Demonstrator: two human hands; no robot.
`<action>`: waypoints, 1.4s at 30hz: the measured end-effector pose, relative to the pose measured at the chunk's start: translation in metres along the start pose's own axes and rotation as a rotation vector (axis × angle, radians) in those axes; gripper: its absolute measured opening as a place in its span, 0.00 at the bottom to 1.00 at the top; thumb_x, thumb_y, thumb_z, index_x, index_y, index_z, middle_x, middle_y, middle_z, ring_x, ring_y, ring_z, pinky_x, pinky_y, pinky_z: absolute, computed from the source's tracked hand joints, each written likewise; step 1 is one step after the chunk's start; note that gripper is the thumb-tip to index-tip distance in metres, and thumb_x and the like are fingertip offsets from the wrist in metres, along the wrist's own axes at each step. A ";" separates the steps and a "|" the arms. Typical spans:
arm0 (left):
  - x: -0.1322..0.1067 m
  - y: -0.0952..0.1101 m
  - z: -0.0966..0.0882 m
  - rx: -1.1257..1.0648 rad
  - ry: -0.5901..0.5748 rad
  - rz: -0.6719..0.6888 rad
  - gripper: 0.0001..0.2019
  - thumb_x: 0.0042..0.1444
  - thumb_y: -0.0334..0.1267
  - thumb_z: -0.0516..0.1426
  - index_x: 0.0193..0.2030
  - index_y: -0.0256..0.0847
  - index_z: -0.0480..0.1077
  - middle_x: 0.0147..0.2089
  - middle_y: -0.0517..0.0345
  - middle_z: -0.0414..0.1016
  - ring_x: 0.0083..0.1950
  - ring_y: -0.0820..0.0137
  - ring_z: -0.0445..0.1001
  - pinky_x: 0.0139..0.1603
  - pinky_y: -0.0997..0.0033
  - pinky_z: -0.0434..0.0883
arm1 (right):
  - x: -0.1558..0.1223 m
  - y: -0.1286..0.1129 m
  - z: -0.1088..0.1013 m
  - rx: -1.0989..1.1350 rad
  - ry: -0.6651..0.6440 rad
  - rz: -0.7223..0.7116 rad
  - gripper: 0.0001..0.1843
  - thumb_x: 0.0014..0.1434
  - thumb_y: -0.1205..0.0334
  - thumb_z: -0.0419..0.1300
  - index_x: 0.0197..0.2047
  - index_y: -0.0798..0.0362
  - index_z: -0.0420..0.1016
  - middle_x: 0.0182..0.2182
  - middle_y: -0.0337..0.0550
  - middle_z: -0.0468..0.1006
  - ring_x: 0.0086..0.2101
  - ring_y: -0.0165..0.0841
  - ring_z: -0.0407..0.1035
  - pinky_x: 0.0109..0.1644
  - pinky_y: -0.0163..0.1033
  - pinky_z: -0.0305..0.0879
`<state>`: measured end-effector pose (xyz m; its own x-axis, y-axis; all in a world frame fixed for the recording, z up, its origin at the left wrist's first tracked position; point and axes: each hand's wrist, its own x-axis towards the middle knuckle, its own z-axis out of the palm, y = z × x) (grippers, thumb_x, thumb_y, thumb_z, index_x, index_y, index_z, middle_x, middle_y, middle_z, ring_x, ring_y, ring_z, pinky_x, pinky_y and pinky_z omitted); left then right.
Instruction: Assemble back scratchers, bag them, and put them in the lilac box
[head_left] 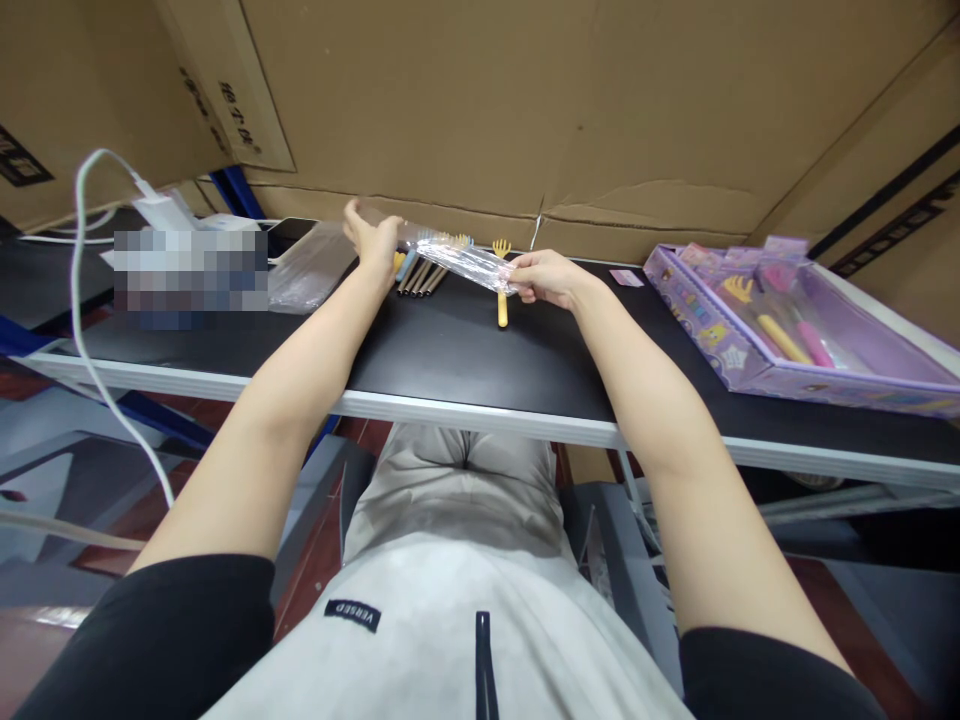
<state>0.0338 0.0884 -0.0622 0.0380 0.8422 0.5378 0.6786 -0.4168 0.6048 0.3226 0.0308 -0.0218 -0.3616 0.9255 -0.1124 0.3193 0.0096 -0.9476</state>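
Observation:
A long clear plastic bag [457,258] stretches slantwise above the table between my two hands. My left hand [371,240] has its fingers curled around the bag's upper left end, slightly blurred. At the lower right end, my right hand [544,278] pinches the bag between thumb and fingers. Partly behind and below the bag lies a yellow back scratcher [502,312] with a small claw-shaped head. Several more scratchers with metal rods [425,277] lie side by side near my left hand, their heads partly covered by the bag; one blue handle [406,266] shows.
A purple display box [750,370] with bagged yellow and pink scratchers stands at the right. A small pink card [626,278] lies beside it. Flat clear bags [315,268] are at the left, near a white cable [79,240]. Cardboard walls [480,110] close off the back.

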 end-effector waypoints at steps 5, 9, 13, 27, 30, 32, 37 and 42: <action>-0.029 0.049 -0.016 0.458 -0.205 -0.051 0.35 0.65 0.58 0.57 0.78 0.56 0.67 0.84 0.51 0.63 0.90 0.49 0.28 0.72 0.22 0.48 | -0.002 -0.001 0.000 0.000 0.009 -0.001 0.19 0.65 0.71 0.75 0.29 0.55 0.71 0.20 0.34 0.66 0.21 0.21 0.54 0.24 0.31 0.51; -0.039 0.070 -0.009 0.437 -0.218 0.116 0.52 0.56 0.55 0.62 0.87 0.60 0.50 0.91 0.57 0.46 0.91 0.47 0.25 0.85 0.32 0.39 | -0.003 -0.002 0.002 -0.006 0.015 -0.005 0.17 0.67 0.74 0.72 0.29 0.57 0.72 0.18 0.34 0.67 0.20 0.21 0.53 0.24 0.30 0.51; -0.045 0.082 0.014 0.400 -0.435 0.325 0.57 0.54 0.52 0.64 0.88 0.45 0.46 0.89 0.40 0.48 0.90 0.34 0.38 0.85 0.27 0.37 | -0.003 -0.001 0.004 -0.035 -0.017 -0.024 0.17 0.66 0.72 0.74 0.30 0.57 0.74 0.18 0.33 0.68 0.19 0.21 0.55 0.24 0.29 0.52; -0.042 0.066 0.027 0.324 -0.301 0.439 0.15 0.59 0.32 0.58 0.51 0.40 0.81 0.49 0.42 0.83 0.58 0.46 0.81 0.61 0.49 0.73 | 0.011 0.008 0.006 -0.371 0.031 -0.269 0.19 0.54 0.57 0.82 0.36 0.56 0.79 0.24 0.37 0.76 0.25 0.27 0.64 0.33 0.35 0.60; -0.042 0.069 0.027 0.329 -0.308 0.433 0.13 0.59 0.32 0.59 0.48 0.39 0.82 0.48 0.41 0.83 0.56 0.47 0.81 0.59 0.51 0.74 | 0.013 0.011 0.010 -0.635 0.121 -0.429 0.15 0.60 0.57 0.76 0.46 0.58 0.83 0.31 0.42 0.81 0.33 0.34 0.71 0.42 0.38 0.64; -0.042 0.069 0.028 0.320 -0.314 0.439 0.13 0.58 0.33 0.59 0.48 0.39 0.82 0.48 0.42 0.83 0.55 0.47 0.81 0.58 0.52 0.74 | 0.010 0.010 0.011 -0.837 0.151 -0.516 0.17 0.65 0.57 0.71 0.53 0.57 0.85 0.39 0.47 0.84 0.40 0.39 0.75 0.47 0.41 0.64; -0.040 0.066 0.025 0.299 -0.321 0.469 0.12 0.55 0.35 0.60 0.45 0.41 0.80 0.43 0.46 0.83 0.50 0.51 0.82 0.52 0.56 0.74 | -0.002 0.001 0.011 -1.161 0.168 -0.590 0.20 0.78 0.56 0.56 0.55 0.56 0.87 0.50 0.57 0.86 0.50 0.46 0.77 0.51 0.44 0.63; -0.037 0.064 0.015 0.347 -0.336 0.415 0.14 0.55 0.43 0.62 0.47 0.43 0.79 0.43 0.48 0.84 0.47 0.52 0.81 0.48 0.59 0.72 | -0.006 -0.002 0.008 -1.267 0.189 -0.581 0.23 0.79 0.57 0.52 0.55 0.57 0.88 0.50 0.59 0.86 0.50 0.48 0.77 0.49 0.44 0.62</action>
<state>0.0869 0.0360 -0.0522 0.5389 0.7190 0.4388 0.7539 -0.6441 0.1295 0.3171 0.0227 -0.0217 -0.6230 0.7073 0.3340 0.7657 0.6387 0.0756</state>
